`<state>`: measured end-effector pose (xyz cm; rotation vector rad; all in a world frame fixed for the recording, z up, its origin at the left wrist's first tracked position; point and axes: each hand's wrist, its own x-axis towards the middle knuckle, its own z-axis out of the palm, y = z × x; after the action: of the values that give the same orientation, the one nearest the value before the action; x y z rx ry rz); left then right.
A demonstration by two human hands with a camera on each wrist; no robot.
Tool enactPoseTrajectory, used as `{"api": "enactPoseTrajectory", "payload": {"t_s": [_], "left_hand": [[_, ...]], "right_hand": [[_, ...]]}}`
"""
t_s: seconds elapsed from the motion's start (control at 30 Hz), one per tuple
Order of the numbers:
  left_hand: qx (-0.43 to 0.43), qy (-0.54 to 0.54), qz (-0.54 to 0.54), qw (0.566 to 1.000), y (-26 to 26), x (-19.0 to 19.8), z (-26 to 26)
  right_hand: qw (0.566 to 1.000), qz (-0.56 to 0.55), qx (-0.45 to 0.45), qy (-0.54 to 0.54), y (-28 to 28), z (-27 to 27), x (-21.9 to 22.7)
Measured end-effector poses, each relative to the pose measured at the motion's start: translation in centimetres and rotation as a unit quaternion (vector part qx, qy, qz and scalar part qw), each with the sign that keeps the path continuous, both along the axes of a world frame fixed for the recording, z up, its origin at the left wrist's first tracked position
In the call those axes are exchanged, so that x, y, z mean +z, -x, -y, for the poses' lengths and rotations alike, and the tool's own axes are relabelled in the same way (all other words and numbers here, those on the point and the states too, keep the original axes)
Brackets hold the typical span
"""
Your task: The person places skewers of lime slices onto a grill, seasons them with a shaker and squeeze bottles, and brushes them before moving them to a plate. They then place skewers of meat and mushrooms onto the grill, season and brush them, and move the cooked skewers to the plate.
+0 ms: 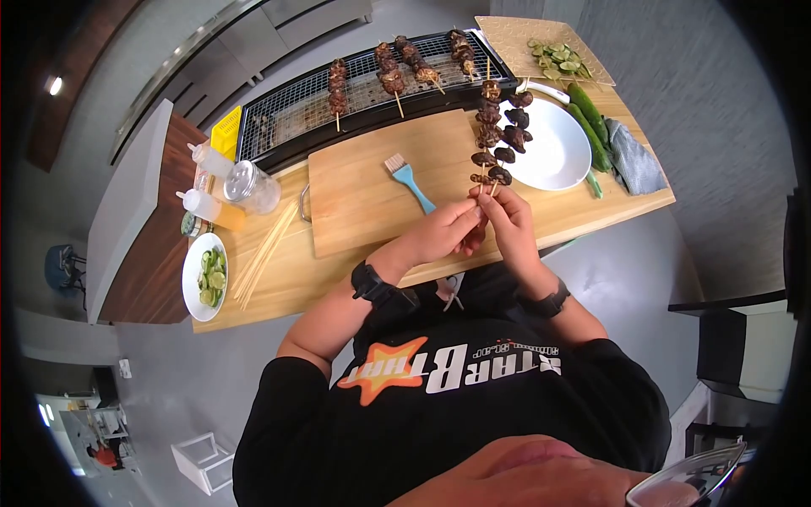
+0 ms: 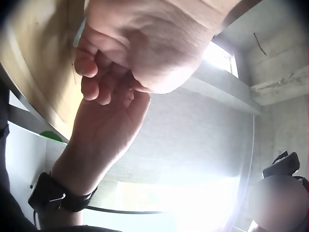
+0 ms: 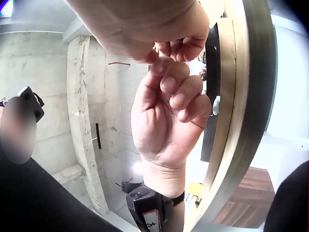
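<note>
Two skewers of dark browned meat stand out side by side over the board's right edge and the white pan in the head view: the left skewer and the right skewer. My left hand and right hand meet at their bare lower ends, thumbs and fingers pinching the sticks. Which hand bears which stick is hard to tell. Both wrist views show curled fingers close together, my left hand above the other in one, my right hand in the other; the skewers are mostly hidden there.
Behind the cutting board with its blue brush stands a grill bearing several meat skewers. The white pan and cucumbers lie right. Bottles, a jar, bare sticks and a bowl are left.
</note>
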<state>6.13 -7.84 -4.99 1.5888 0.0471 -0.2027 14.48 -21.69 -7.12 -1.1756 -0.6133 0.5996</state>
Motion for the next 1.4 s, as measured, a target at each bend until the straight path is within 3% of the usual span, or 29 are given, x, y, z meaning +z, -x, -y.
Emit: {"api": "enactPoseTrajectory", "payload": {"t_s": [0.3,0.53,0.63,0.73,0.8,0.83,0.9,1.0,1.13,1.4], "left_hand": [[-0.068,-0.008,0.010,0.998,-0.7,-0.9,1.0],[-0.076,-0.036,0.039,0.996,-0.7,-1.6,1.1],[-0.069,-0.043,0.040,0.996,-0.6,-1.0,1.2],[-0.067,-0.063,0.051,0.994,-0.5,-1.1,1.2],[-0.092,-0.087,0.053,0.991,-0.4,-0.9,0.9],[-0.080,-0.089,0.054,0.991,-0.3,-0.5,0.7],[-0.055,-0.092,0.055,0.993,0.0,0.5,-0.5],[0.083,-0.075,0.093,0.989,0.5,1.6,-4.3],[0.248,-0.032,0.127,0.960,1.1,1.3,-8.4],[0.254,0.002,0.138,0.957,1.0,-1.7,-8.8]], "right_hand": [[0.998,0.021,0.030,0.052,-0.9,2.1,-0.4],[0.997,0.041,0.007,0.058,-0.1,2.2,-0.2],[0.998,0.012,0.057,0.030,-0.2,2.3,0.0],[0.998,0.013,0.042,0.041,0.2,2.2,0.5],[0.991,0.110,-0.016,0.070,-0.2,2.1,-0.3],[0.983,0.159,-0.045,0.084,-0.5,2.1,-0.5],[0.984,0.118,-0.056,0.120,-2.4,3.2,0.0],[0.980,0.069,-0.080,0.170,-5.3,5.2,2.0],[0.952,0.143,-0.071,0.259,-9.8,8.0,2.8],[0.893,0.250,-0.040,0.371,-13.5,8.6,3.8]]}}
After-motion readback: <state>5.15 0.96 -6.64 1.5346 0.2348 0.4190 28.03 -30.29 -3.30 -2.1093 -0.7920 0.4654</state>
